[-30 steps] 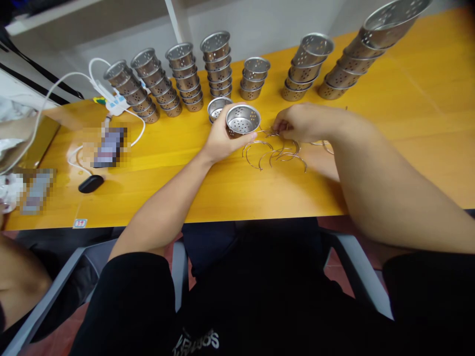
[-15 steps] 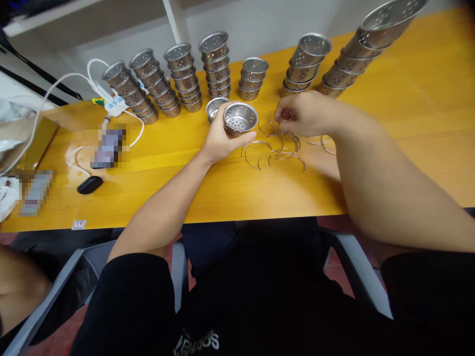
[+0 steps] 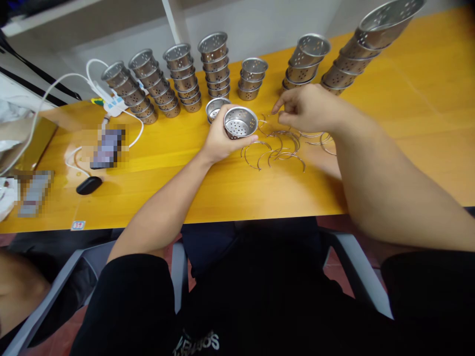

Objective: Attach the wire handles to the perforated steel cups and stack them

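My left hand (image 3: pixel 217 136) is wrapped round a perforated metal cup (image 3: pixel 240 122), its mouth tilted up toward me. Just behind it, a second perforated cup (image 3: pixel 215 110) stands on the table, partly covered by my fingers. To the right, my right hand (image 3: pixel 299 109) hovers above several thin curved wires (image 3: pixel 284 148). Its index finger and thumb are apart, the other fingers curled, and I see nothing between them. A short wire end (image 3: pixel 262 121) shows at the right side of the held cup; whether it is attached cannot be told.
Stacks of perforated cups (image 3: pixel 217 64) line the back of the yellow table (image 3: pixel 178 183), with a tall leaning stack (image 3: pixel 351 64) at right. On the left lie a phone (image 3: pixel 108 148), a power strip (image 3: pixel 114 104) with white cables and a black oval case (image 3: pixel 89 185). Another person's arm (image 3: pixel 20 291) shows at lower left.
My right index finger and thumb have spread apart, the hand shifting slightly left. The held cup has tipped a little more toward me. A wire end now shows beside it.
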Demonstrator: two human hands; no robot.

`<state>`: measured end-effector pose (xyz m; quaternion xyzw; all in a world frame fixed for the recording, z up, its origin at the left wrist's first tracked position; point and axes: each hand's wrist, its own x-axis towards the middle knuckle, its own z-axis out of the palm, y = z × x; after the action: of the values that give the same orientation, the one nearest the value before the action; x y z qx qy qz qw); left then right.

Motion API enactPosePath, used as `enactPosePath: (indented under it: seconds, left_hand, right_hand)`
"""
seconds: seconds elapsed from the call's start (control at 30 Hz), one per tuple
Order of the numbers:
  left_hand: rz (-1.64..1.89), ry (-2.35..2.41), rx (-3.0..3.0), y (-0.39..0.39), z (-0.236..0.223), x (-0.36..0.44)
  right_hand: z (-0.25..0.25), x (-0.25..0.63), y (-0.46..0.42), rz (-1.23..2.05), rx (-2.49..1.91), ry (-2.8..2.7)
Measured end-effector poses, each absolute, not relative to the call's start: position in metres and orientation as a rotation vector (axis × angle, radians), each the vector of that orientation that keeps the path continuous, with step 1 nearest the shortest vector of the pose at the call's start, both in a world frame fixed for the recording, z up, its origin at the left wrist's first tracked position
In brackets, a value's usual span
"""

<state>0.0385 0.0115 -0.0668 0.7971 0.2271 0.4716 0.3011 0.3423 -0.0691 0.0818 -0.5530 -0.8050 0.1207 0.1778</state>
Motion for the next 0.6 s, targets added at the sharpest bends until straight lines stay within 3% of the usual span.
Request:
enactPosePath:
  seconds: [0.6]
  left_hand:
    - [1.204,0.524,2.198,0.013,-0.079,0.044]
  right_hand:
    - [0.062,0.299,-0.082,0.686,-1.093,-1.870]
